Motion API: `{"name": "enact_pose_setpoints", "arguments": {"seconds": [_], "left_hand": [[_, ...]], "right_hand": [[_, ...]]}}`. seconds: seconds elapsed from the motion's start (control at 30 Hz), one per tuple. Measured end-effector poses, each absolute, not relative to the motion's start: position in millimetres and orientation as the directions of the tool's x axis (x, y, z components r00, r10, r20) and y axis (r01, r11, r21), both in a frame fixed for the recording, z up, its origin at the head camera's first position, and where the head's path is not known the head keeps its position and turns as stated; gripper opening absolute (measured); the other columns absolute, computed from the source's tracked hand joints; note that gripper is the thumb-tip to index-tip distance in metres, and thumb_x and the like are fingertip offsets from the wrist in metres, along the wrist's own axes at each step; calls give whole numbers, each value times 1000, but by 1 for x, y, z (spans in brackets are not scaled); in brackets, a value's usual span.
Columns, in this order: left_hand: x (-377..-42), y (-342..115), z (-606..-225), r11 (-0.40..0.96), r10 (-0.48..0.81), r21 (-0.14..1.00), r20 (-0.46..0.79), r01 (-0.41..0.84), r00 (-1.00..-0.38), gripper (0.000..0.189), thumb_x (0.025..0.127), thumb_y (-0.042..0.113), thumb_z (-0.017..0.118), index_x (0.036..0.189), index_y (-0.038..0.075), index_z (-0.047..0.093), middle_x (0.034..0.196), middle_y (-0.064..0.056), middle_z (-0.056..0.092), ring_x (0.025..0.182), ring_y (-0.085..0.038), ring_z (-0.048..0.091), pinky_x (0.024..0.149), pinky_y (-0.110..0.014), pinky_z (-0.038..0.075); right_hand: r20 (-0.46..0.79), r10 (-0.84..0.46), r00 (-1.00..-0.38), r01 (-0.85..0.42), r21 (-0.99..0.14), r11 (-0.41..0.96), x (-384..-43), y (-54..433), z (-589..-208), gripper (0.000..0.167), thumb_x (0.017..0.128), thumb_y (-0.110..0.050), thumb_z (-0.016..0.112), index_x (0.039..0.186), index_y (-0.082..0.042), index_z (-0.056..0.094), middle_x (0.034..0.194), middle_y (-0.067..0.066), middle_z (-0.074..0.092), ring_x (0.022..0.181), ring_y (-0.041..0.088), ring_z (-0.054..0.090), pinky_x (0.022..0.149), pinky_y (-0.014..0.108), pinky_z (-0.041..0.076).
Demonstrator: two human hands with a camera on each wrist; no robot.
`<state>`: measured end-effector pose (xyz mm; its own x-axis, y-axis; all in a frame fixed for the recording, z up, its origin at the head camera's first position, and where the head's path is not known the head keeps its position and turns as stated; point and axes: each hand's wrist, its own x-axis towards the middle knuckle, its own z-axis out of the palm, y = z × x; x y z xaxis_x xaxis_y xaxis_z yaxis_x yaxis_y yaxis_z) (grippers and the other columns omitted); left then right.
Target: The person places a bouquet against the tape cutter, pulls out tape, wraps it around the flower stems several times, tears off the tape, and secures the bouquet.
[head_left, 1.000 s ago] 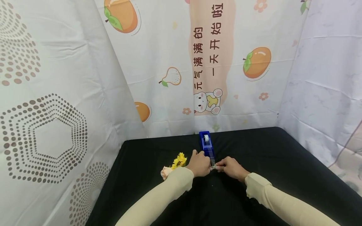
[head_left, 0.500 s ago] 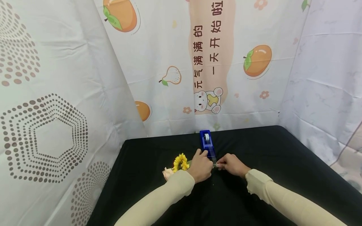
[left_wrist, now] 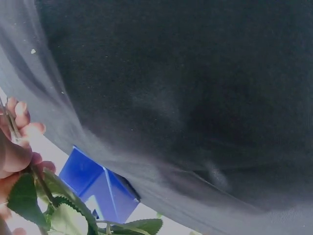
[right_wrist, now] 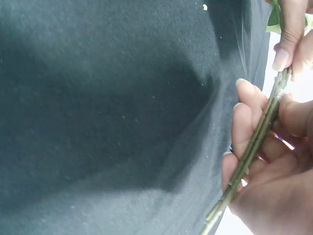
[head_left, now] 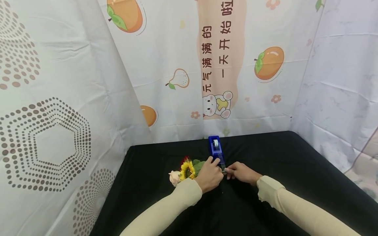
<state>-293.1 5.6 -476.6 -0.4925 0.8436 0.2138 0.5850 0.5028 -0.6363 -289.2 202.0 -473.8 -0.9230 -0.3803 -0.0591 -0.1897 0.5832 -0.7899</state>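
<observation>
My left hand (head_left: 209,175) grips the stems of a small bunch of flowers just below the leaves. At its left show a yellow sunflower (head_left: 187,169), a pale pink rose (head_left: 174,178), a dark red bloom (head_left: 185,160) and green leaves (head_left: 198,165). Close beside it, my right hand (head_left: 240,171) pinches the bundled stems (right_wrist: 249,152) between thumb and fingers, their cut ends running down across its palm. A shiny clear patch, apparently tape (right_wrist: 280,90), lies on the stems between both hands. Directly beyond the hands stands a blue tape dispenser (head_left: 211,147) with a clear strip stretching from it toward them.
A black cloth (head_left: 283,157) covers the table. White printed curtains (head_left: 165,39) hang behind and along both sides. Small pale specks lie on the cloth.
The bunch has turned in my hands: the sunflower faces differently, and the red bloom and green leaves have come into view. My left hand has shifted slightly; the dispenser stays in place.
</observation>
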Motion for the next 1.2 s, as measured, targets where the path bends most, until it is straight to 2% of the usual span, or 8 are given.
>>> {"name": "enact_pose_setpoints", "arguments": {"seconds": [0.23,0.43,0.53,0.63,0.8,0.9,1.03,1.2], "left_hand": [[-294,1,-482,468,874,-687,264,556,-408,31,103,33,59,79,27,77,79,9,70,93,-19,46,86,-39,37],[-294,0,-483,474,871,-685,270,553,-411,33,104,32,57,76,27,75,77,9,69,91,-19,46,86,-38,36],[-294,1,-482,490,858,-663,252,566,-448,31,104,32,58,79,27,76,80,9,70,95,-19,47,90,-40,37],[-296,3,-478,547,819,-589,227,595,-527,26,102,36,61,81,28,76,85,9,71,98,-18,46,91,-40,36],[-305,7,-468,739,669,-235,147,631,-729,33,100,41,65,70,26,67,77,9,66,92,-18,42,84,-41,29],[-313,7,-463,806,592,-4,35,592,-805,38,102,40,63,68,24,64,70,9,60,86,-18,41,82,-42,25],[-319,6,-454,834,547,136,-84,535,-833,35,102,38,65,71,21,66,70,9,59,81,-18,44,83,-43,24],[-319,7,-454,831,555,75,-24,552,-832,30,97,41,71,72,23,68,71,11,60,77,-15,46,82,-42,24]], "right_hand": [[-109,-415,-903,-144,-835,532,-291,200,-469,31,109,-10,47,97,2,74,86,12,67,76,24,61,73,38,50],[-77,-396,-915,-169,-818,550,-294,200,-471,27,106,-9,55,93,1,77,81,9,69,71,21,59,64,29,46],[-72,-362,-930,-161,-803,574,-295,200,-472,24,104,-9,59,93,-1,78,77,7,68,70,20,59,62,28,45],[-60,-328,-943,-160,-782,603,-296,199,-473,21,103,-10,62,91,-3,79,75,5,67,67,19,57,60,28,44],[-13,-311,-950,-200,-739,643,-296,199,-475,19,101,-12,66,87,-7,79,72,1,65,64,15,53,61,30,44],[36,-328,-944,-256,-705,661,-295,199,-477,17,100,-12,68,88,-9,79,72,-1,65,66,15,55,63,32,45],[96,-349,-932,-322,-662,677,-294,199,-479,16,99,-13,68,90,-11,80,74,-4,66,68,13,59,67,33,48],[137,-353,-925,-359,-612,704,-293,198,-480,16,100,-16,67,92,-14,80,74,-8,65,67,9,59,69,34,49]]}}
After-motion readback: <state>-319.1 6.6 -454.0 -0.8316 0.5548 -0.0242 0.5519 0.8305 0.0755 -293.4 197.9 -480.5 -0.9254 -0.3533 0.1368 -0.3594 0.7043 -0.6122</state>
